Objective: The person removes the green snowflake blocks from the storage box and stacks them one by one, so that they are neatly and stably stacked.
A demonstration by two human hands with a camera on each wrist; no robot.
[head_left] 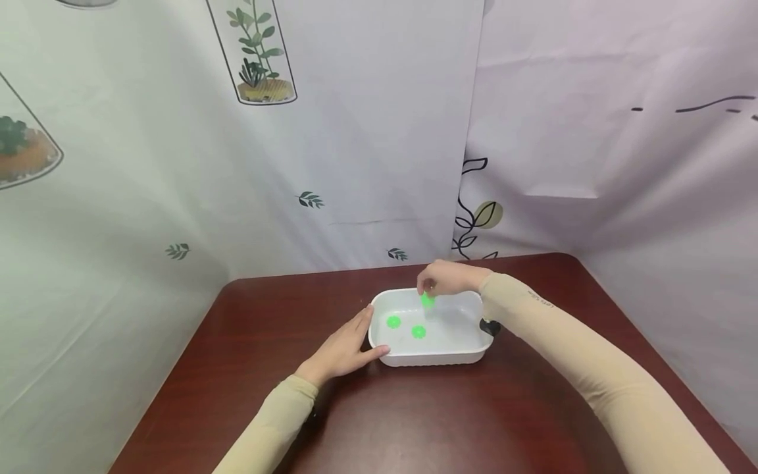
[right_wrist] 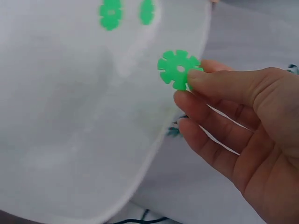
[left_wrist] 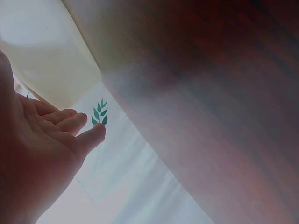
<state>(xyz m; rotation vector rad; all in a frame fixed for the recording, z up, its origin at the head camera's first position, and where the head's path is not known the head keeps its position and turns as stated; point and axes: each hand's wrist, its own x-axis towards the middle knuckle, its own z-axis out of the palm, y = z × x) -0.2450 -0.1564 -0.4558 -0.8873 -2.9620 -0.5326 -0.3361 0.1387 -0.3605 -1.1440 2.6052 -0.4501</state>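
Observation:
A white tray (head_left: 450, 360) with rounded corners stands on the table. Between thumb and fingers, my right hand (head_left: 453, 276) pinches a green notched disc (right_wrist: 176, 68) with a small hole in its middle, above the tray's far side. Two more green discs, one at left (head_left: 393, 322) and one nearer the front (head_left: 418, 332), lie flat on the tray floor. My left hand (head_left: 343, 349) touches the tray's left end, its fingers along the outside and the thumb by the near rim. In the left wrist view the left hand (left_wrist: 51, 135) appears without the tray.
The dark red wooden table (head_left: 444, 421) reaches to fabric walls (head_left: 379, 131) printed with plants at the back and sides. A small black object (head_left: 489, 327) shows at the tray's right end, beneath the right forearm.

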